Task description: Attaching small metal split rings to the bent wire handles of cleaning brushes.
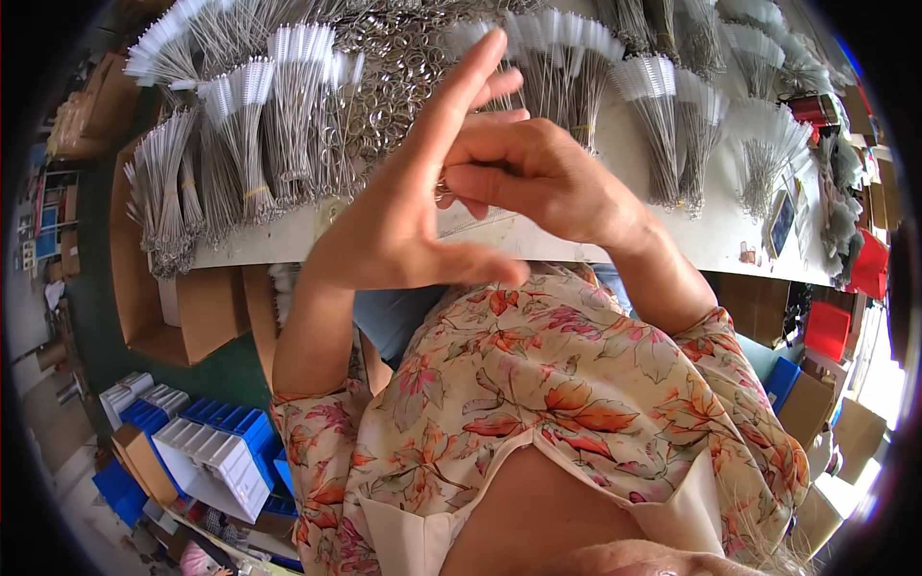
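Note:
My left hand (399, 216) is raised over the table's near edge, its fingers stretched upward and its thumb held well apart. Right beside its palm, my right hand (547, 182) is closed, with thumb and index finger pinched together. What that pinch holds, if anything, is hidden behind the fingers. Beyond both hands lies a heap of shiny metal rings (389, 91). Wire brushes with white bristle tips are bunched on either side, including a bundle (300, 110) left of the rings and another bundle (653, 115) to the right.
The white table (538, 240) runs across in front of me. A phone-like dark object (782, 223) lies at its right end. Cardboard boxes (187, 312) stand below on the left, near blue and white plastic bins (216, 461). A red container (827, 330) is at the right.

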### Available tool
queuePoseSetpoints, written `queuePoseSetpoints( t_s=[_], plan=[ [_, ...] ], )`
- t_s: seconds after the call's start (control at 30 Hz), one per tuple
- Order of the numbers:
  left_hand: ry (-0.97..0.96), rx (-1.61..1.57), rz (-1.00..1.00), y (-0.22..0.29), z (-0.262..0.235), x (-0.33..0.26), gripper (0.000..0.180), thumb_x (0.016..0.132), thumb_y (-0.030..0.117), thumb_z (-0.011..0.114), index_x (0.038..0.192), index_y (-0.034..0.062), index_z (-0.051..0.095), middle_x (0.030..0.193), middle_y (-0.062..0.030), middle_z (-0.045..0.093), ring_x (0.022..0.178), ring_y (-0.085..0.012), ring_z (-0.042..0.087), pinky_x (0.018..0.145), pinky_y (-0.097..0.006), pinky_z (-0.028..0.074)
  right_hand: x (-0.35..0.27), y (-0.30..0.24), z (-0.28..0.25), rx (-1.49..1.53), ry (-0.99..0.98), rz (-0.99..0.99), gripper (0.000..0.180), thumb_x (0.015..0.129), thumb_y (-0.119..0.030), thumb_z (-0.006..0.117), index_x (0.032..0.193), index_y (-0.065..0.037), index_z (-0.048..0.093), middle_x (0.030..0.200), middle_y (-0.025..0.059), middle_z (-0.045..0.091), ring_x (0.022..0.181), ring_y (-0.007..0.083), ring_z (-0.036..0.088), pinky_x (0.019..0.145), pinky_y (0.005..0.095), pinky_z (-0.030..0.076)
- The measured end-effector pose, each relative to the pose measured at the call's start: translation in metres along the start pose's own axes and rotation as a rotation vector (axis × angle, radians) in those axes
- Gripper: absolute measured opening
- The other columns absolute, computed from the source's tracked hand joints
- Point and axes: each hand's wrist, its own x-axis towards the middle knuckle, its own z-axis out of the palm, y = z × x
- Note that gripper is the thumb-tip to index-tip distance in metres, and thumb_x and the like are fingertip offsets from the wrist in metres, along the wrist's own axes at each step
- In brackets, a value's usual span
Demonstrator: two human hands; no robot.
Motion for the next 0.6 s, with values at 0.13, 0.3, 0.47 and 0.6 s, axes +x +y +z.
queuePoseSetpoints(
  t_s=[0.13, 0.3, 0.47, 0.6],
  plan=[
    [0.102, 0.253, 0.019, 0.003, -0.020, -0.016, 0.031, 0.073, 0.021, 0.073, 0.097, 0.0039, 0.061, 0.105, -0.0105, 0.057, 0.100, -0.0207, 0.054, 0.086, -0.033, 0.043, -0.010, -0.011, -0.010, 0.032, -0.066, 0.104, 0.018, 0.089, -0.019, 0.055, 0.090, -0.002, 0.061, 0.067, -0.0005, 0.057, 0.059, 0.0055, 0.050, 0.052, 0.0210, 0.040],
    [0.191, 0.355, 0.297, -0.008, 0.000, -0.022, 0.017, 0.070, 0.015, 0.073, 0.082, 0.0074, 0.063, 0.081, -0.0042, 0.060, 0.079, -0.0183, 0.055, 0.069, -0.030, 0.044, -0.022, -0.009, -0.010, 0.291, -0.184, 0.317, 0.020, 0.090, -0.023, 0.055, 0.088, -0.005, 0.062, 0.068, -0.0007, 0.058, 0.055, 0.0039, 0.049, 0.048, 0.0175, 0.038],
    [0.358, 0.612, -0.037, -0.022, 0.017, -0.061, 0.023, 0.072, 0.021, 0.073, 0.085, 0.0062, 0.061, 0.074, -0.0032, 0.058, 0.067, -0.0168, 0.055, 0.059, -0.029, 0.044, -0.082, 0.022, -0.039, -0.269, -0.039, 0.416, 0.015, 0.085, -0.015, 0.057, 0.088, -0.003, 0.066, 0.070, 0.0052, 0.064, 0.056, 0.0101, 0.056, 0.051, 0.0242, 0.044],
    [0.345, 0.787, -0.518, -0.049, 0.021, -0.111, 0.021, 0.076, 0.019, 0.071, 0.086, 0.0049, 0.058, 0.069, -0.0042, 0.057, 0.055, -0.0136, 0.053, 0.049, -0.028, 0.042, -0.126, 0.050, -0.056, -1.316, -0.015, 0.400, 0.010, 0.079, -0.008, 0.059, 0.083, -0.007, 0.067, 0.078, 0.0072, 0.065, 0.068, 0.0223, 0.063, 0.061, 0.0337, 0.049]
  ],
)
